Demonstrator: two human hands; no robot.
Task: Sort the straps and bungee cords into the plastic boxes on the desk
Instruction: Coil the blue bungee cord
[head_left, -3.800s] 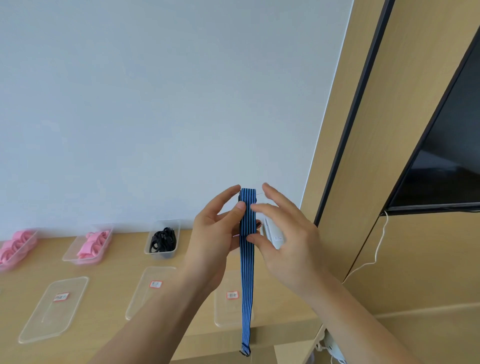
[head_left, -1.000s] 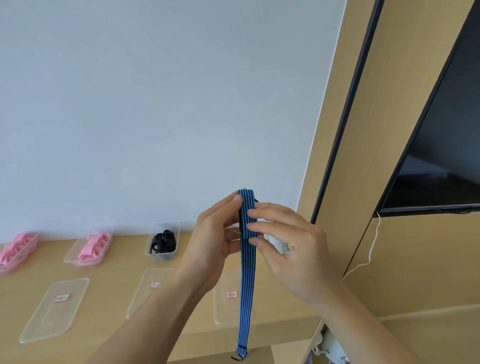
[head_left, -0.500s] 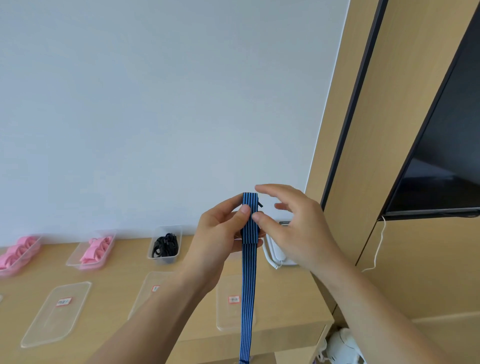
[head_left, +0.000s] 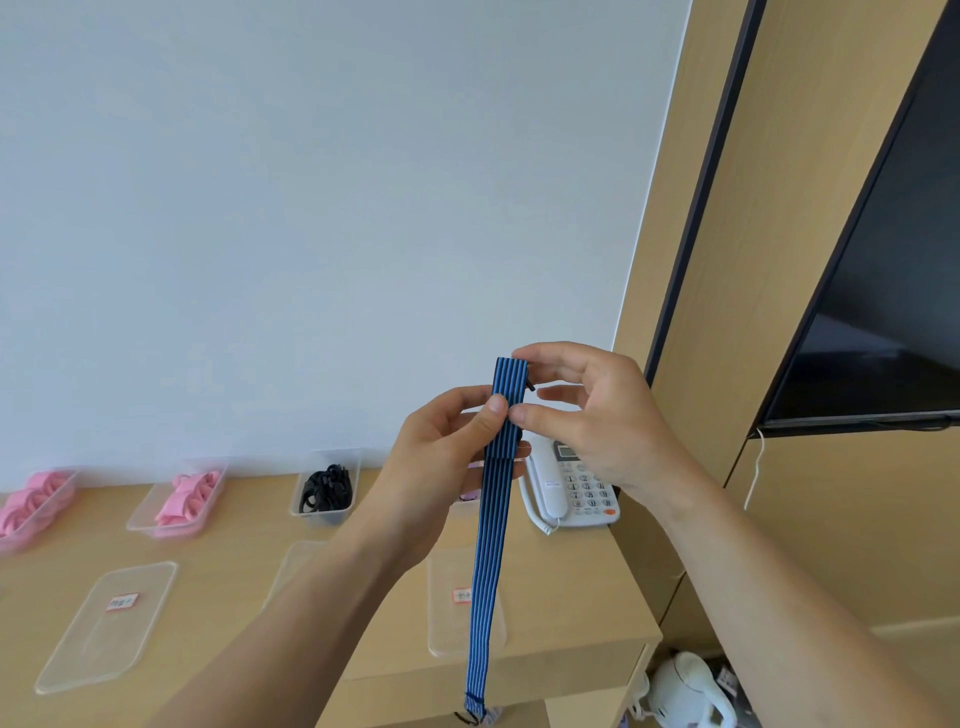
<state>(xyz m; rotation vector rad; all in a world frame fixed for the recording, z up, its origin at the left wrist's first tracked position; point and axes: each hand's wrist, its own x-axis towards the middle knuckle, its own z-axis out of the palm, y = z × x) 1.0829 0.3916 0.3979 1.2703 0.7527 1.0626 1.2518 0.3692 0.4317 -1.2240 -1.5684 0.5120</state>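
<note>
We see a flat blue strap (head_left: 491, 545), lined lengthwise with thin dark stripes, held in the air over the right end of the desk (head_left: 571, 613), in front of the white telephone (head_left: 571, 486). Its top is folded back into a short doubled length, and the rest hangs straight down past the desk's front edge to a small dark wire fitting. The left hand (head_left: 441, 467) pinches the doubled part, thumb on its face and fingers curled behind, while the right hand (head_left: 597, 421) nips the fold, forefinger at the top and thumb tip on its right edge.
</note>
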